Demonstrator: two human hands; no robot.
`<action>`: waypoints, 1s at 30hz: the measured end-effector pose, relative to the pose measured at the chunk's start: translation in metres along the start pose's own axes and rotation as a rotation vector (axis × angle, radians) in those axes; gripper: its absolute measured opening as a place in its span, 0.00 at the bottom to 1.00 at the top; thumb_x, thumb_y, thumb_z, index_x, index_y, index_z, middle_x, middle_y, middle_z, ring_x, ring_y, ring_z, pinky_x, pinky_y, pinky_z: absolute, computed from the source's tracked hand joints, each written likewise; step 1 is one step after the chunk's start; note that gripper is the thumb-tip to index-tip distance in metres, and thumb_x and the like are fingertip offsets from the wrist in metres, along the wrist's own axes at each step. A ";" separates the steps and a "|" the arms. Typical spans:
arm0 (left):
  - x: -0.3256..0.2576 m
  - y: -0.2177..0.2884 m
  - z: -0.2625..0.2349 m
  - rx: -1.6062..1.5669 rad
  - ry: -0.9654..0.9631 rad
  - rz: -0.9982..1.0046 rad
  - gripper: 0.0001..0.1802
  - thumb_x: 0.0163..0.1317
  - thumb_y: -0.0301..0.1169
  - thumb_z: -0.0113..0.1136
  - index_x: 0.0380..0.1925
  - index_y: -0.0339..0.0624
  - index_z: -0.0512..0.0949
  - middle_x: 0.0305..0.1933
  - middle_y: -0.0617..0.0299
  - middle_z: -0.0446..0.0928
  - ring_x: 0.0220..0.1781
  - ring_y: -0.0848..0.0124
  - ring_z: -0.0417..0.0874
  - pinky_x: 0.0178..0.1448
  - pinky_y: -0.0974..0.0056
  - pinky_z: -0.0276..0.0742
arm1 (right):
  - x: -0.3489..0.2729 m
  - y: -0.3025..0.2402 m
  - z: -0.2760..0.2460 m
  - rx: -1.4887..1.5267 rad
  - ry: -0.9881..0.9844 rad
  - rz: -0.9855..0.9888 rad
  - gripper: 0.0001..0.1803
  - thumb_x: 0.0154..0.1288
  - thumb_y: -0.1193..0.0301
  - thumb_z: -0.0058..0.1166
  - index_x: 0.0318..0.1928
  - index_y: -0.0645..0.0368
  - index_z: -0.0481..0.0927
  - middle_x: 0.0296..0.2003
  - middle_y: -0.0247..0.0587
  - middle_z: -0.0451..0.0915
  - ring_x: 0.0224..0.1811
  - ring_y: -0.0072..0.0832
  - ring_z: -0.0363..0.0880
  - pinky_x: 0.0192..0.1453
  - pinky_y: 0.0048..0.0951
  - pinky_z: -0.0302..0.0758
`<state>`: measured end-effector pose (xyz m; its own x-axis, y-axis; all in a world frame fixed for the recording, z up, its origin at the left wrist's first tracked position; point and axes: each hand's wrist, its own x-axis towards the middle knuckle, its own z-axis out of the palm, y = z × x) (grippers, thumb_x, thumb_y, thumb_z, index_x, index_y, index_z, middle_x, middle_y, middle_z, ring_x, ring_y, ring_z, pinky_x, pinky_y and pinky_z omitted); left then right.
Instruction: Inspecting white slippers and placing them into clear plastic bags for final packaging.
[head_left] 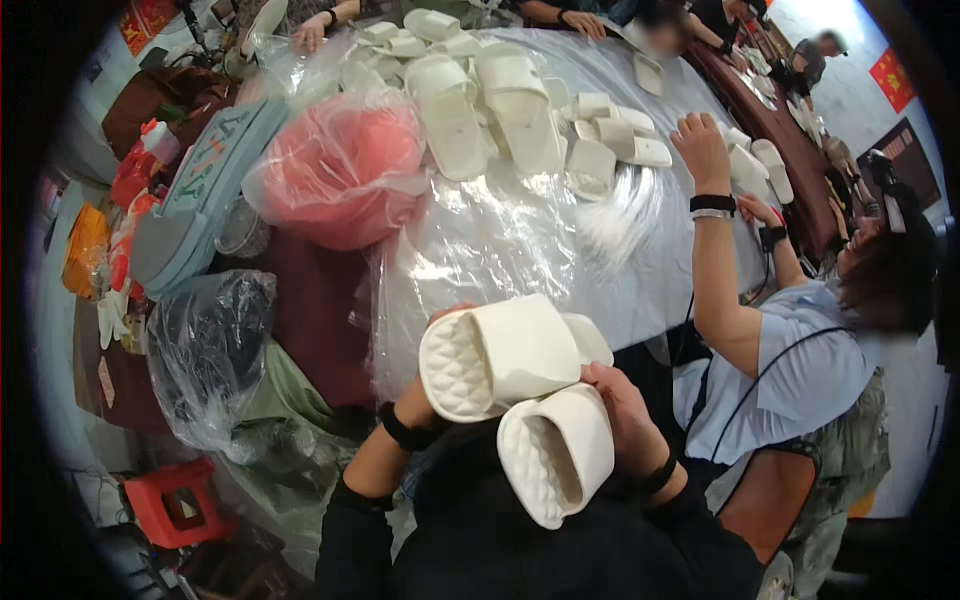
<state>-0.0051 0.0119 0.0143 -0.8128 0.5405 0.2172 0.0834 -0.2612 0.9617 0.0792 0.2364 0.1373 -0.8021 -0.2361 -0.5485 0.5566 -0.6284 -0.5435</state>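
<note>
Two off-white slippers with a quilted insole are held up in front of my body. My left hand [415, 405] is closed around the back of the upper slipper [530, 345], which hides most of its fingers. In my right hand [628, 415] is the lower slipper [592, 435], tilted with its heel end hanging down; the thumb lies near the upper slipper's strap. The two slippers touch or overlap at the strap edges. Beyond them, a pile of white slippers [440, 90] covers the far part of the plastic-covered table [480, 235].
Left of the table lies a pink bag in clear plastic [340, 165], beside a grey-blue case [205, 190]. A bundle of white strands [625, 225] rests by several slippers. A co-worker [790, 370] sits close on my right, arm raised over the table. A red stool [175, 505] stands lower left.
</note>
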 end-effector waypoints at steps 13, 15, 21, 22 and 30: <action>0.088 0.038 0.015 -0.030 0.445 -0.275 0.13 0.65 0.28 0.55 0.48 0.35 0.80 0.39 0.67 0.81 0.35 0.86 0.73 0.39 0.77 0.70 | -0.028 0.007 -0.036 0.048 0.064 -0.096 0.26 0.70 0.60 0.39 0.59 0.69 0.66 0.51 0.52 0.77 0.49 0.33 0.79 0.55 0.33 0.75; 0.101 0.043 0.011 0.014 0.395 -0.265 0.14 0.65 0.28 0.55 0.48 0.35 0.80 0.39 0.66 0.81 0.37 0.84 0.74 0.42 0.76 0.70 | -0.025 0.012 -0.021 0.065 0.079 -0.085 0.26 0.70 0.61 0.39 0.59 0.69 0.66 0.51 0.53 0.76 0.49 0.33 0.79 0.55 0.32 0.76; 0.106 0.051 -0.003 0.040 0.213 -0.295 0.14 0.66 0.31 0.55 0.47 0.35 0.80 0.45 0.63 0.81 0.45 0.80 0.76 0.52 0.73 0.70 | -0.016 0.019 -0.014 0.143 0.151 -0.015 0.26 0.69 0.59 0.38 0.56 0.69 0.69 0.43 0.51 0.80 0.40 0.35 0.82 0.50 0.33 0.79; 0.106 0.052 -0.005 -0.011 0.223 -0.329 0.14 0.67 0.31 0.55 0.47 0.35 0.80 0.45 0.63 0.81 0.46 0.80 0.76 0.52 0.73 0.70 | -0.017 0.018 -0.014 0.172 0.186 0.005 0.26 0.70 0.59 0.37 0.56 0.68 0.69 0.43 0.51 0.80 0.42 0.34 0.81 0.51 0.33 0.79; 0.093 0.054 0.008 0.560 0.206 -0.008 0.12 0.63 0.31 0.58 0.43 0.35 0.80 0.35 0.60 0.80 0.38 0.73 0.78 0.45 0.66 0.71 | -0.022 0.024 -0.047 0.028 0.286 -0.278 0.23 0.72 0.61 0.38 0.57 0.66 0.68 0.47 0.47 0.80 0.46 0.30 0.81 0.50 0.29 0.76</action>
<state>-0.0713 0.0542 0.0875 -0.9051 0.3600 0.2261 0.3224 0.2346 0.9171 0.1201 0.2618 0.1062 -0.8262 0.1596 -0.5402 0.3174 -0.6604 -0.6805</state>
